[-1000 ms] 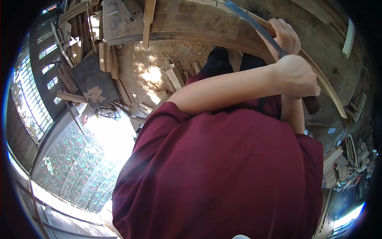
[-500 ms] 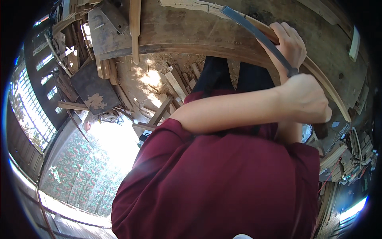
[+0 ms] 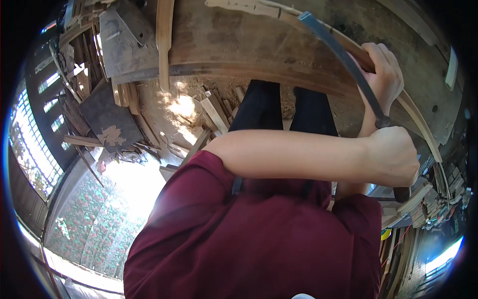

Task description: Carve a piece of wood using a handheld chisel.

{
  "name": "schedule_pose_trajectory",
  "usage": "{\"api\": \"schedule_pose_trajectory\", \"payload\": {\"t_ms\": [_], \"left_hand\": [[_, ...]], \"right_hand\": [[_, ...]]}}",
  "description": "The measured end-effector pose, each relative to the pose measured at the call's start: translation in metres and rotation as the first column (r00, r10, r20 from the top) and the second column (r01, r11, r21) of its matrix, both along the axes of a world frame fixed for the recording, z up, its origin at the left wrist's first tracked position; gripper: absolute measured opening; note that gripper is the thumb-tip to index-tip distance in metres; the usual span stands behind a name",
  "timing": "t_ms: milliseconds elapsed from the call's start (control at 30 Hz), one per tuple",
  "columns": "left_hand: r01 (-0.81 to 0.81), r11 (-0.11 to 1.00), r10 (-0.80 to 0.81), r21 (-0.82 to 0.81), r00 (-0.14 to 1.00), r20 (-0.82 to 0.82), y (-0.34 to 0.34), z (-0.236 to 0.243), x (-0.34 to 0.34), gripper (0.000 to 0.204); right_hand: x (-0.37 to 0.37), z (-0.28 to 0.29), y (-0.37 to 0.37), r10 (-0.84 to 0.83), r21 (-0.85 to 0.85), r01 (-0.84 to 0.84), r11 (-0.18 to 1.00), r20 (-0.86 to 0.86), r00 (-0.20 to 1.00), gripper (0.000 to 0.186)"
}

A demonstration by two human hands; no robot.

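My left arm reaches across to the right, over my right arm. The left hand (image 3: 394, 155) is closed around the handle of a long flat steel tool (image 3: 343, 55), dark with a paler square end; a file or a chisel, I cannot tell which. The handle's brown end pokes out below the fist. Farther off, my right hand (image 3: 387, 74) is wrapped around a long narrow wooden strip (image 3: 416, 117), whose far left part looks pale and chipped. The tool's blade slants up and left along the strip's near side; whether they touch is unclear.
A broad wooden workbench (image 3: 239, 55) spans the far side. A flat wooden slat (image 3: 164, 45) juts over its near edge at left, beside a grey panel (image 3: 124, 50). Offcuts (image 3: 214, 114) litter the ground near my legs; more scrap wood (image 3: 418, 199) is piled at right.
Both hands have shifted right and nearer my body, the left one bringing the steel tool with it. My left forearm sits lower in the picture. The whole view has tilted slightly.
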State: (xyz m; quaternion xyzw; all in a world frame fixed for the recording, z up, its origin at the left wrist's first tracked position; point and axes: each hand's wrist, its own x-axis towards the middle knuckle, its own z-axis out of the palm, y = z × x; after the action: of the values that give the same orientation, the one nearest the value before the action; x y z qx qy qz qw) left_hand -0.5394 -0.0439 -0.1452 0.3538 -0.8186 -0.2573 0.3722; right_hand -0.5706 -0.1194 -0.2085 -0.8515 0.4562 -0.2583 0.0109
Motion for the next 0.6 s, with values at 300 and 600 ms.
{"api": "schedule_pose_trajectory", "payload": {"t_ms": [300,600], "left_hand": [[-0.123,0.988,0.136,-0.094,0.979,0.150,-0.007,-0.028,-0.014,0.015],[-0.145,0.987,0.152,-0.069,0.982,0.115,-0.004,-0.022,-0.015,0.014]], "right_hand": [[0.010,0.001,0.000,-0.048,0.107,0.047,0.993,0.009,0.999,0.022],[0.008,0.000,0.001,-0.023,0.110,0.022,0.994,0.008,1.000,0.024]]}}
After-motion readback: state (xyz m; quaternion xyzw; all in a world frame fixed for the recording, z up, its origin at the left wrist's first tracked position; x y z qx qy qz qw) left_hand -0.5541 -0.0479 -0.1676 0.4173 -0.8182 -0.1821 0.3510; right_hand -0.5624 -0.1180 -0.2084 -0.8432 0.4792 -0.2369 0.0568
